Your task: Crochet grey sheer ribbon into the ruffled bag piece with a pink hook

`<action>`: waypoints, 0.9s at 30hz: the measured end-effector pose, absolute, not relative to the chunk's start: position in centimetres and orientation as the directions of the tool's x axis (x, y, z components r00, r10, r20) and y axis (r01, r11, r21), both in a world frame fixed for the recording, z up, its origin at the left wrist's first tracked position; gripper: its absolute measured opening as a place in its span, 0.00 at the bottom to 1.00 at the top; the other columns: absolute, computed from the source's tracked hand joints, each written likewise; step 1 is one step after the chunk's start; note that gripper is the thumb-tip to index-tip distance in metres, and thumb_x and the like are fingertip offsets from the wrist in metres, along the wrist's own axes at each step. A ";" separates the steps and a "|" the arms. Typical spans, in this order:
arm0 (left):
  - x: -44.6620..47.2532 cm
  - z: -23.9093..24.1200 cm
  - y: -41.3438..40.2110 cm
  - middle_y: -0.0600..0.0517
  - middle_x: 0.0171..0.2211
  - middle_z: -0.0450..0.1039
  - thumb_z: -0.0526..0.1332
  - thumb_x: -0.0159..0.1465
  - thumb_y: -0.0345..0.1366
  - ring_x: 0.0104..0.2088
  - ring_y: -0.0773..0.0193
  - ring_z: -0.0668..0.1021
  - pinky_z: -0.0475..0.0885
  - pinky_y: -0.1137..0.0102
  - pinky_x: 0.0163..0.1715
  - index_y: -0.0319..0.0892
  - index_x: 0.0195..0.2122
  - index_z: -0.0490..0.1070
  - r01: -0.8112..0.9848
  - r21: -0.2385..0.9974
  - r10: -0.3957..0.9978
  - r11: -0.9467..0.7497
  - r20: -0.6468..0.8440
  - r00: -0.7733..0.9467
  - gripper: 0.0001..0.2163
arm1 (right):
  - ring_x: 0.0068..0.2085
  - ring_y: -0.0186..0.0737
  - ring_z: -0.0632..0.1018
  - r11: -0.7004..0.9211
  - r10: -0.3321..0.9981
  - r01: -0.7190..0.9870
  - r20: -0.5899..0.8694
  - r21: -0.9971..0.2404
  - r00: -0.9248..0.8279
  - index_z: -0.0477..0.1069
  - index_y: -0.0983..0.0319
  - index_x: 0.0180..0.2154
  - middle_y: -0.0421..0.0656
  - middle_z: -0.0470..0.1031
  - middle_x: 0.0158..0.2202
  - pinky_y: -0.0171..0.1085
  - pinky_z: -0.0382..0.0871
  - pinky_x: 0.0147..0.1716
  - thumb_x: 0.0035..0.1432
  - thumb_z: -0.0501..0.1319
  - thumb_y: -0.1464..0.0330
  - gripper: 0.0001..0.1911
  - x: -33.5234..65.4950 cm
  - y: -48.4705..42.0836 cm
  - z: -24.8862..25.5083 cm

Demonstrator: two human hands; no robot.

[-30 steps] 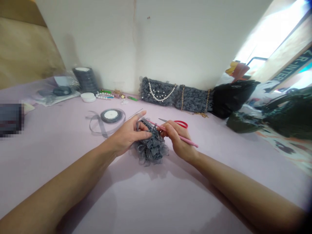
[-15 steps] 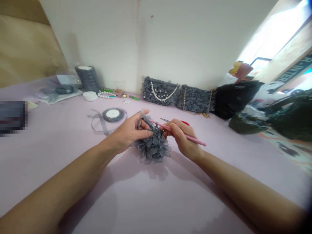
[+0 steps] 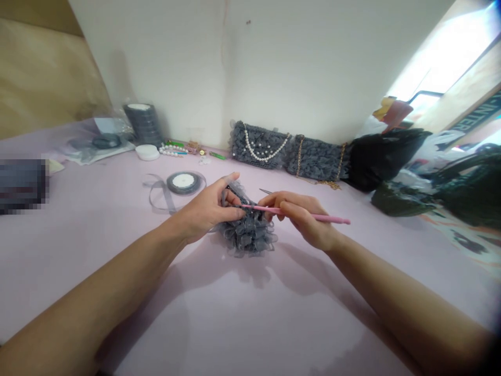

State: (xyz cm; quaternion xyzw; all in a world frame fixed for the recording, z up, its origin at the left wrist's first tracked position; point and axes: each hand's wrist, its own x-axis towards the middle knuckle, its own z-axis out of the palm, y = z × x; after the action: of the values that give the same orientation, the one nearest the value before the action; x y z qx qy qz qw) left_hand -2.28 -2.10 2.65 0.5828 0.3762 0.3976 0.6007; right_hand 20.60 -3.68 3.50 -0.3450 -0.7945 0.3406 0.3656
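Note:
A ruffled grey ribbon crochet piece hangs just above the table between my hands. My left hand pinches its upper left edge between thumb and fingers, with grey ribbon running over the fingers. In my right hand is a pink crochet hook, gripped like a pen, its tip at the top edge of the piece near my left thumb. Behind my right hand, the pointed blades of scissors show; their handles are hidden. Loose ribbon from a grey ribbon spool lies left of my left hand.
Against the wall stand two grey ruffled bags, one with a pearl strand, the other with a gold chain. Stacked spools, a white round lid and beads sit at the back left. A black plastic bag is at the right.
My right hand has moved slightly right with the crochet hook, which now lies flatter. The red scissor handle is now hidden. The whole view has shifted a little.

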 end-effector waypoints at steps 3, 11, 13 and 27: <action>-2.2 2.6 -2.0 0.55 0.32 0.69 0.68 0.52 0.28 0.32 0.68 0.72 0.64 0.72 0.31 0.39 0.69 0.51 0.002 0.999 0.925 -0.037 0.034 0.380 0.44 | 0.34 0.34 0.75 0.550 0.784 0.353 0.323 -0.757 -0.530 0.76 0.64 0.37 0.43 0.79 0.34 0.33 0.69 0.33 0.67 0.50 0.69 0.16 20.6 -3.6 4.1; -1.7 2.2 -2.1 0.56 0.32 0.67 0.65 0.54 0.29 0.28 0.69 0.70 0.65 0.72 0.28 0.41 0.68 0.54 0.185 0.949 0.934 -0.256 0.194 0.300 0.39 | 0.33 0.34 0.75 0.657 0.738 0.480 0.367 -0.581 -0.566 0.74 0.65 0.41 0.43 0.78 0.33 0.34 0.68 0.34 0.67 0.48 0.74 0.15 20.1 -4.1 4.5; -1.4 1.9 -2.3 0.56 0.32 0.68 0.64 0.54 0.28 0.30 0.69 0.70 0.66 0.71 0.31 0.42 0.67 0.57 0.257 0.912 0.932 -0.320 0.255 0.256 0.37 | 0.31 0.34 0.73 0.732 0.680 0.508 0.442 -0.454 -0.585 0.72 0.65 0.38 0.44 0.75 0.32 0.35 0.67 0.31 0.68 0.47 0.73 0.15 19.6 -4.4 4.1; -1.0 2.7 -2.6 0.57 0.29 0.67 0.69 0.50 0.25 0.21 0.76 0.61 0.49 0.74 0.18 0.43 0.51 0.70 -0.232 0.893 0.858 0.387 -0.255 0.447 0.26 | 0.36 0.38 0.75 0.882 0.386 0.456 0.732 -0.116 -0.562 0.62 0.60 0.34 0.47 0.72 0.36 0.36 0.72 0.32 0.67 0.54 0.71 0.06 18.8 -3.8 0.4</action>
State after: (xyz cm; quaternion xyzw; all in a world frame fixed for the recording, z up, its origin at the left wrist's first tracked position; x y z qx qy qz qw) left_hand -0.95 -2.61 2.72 0.4148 0.3769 0.3669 0.7424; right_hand 18.77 -3.80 0.39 -0.2385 -0.8826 -0.0434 0.4027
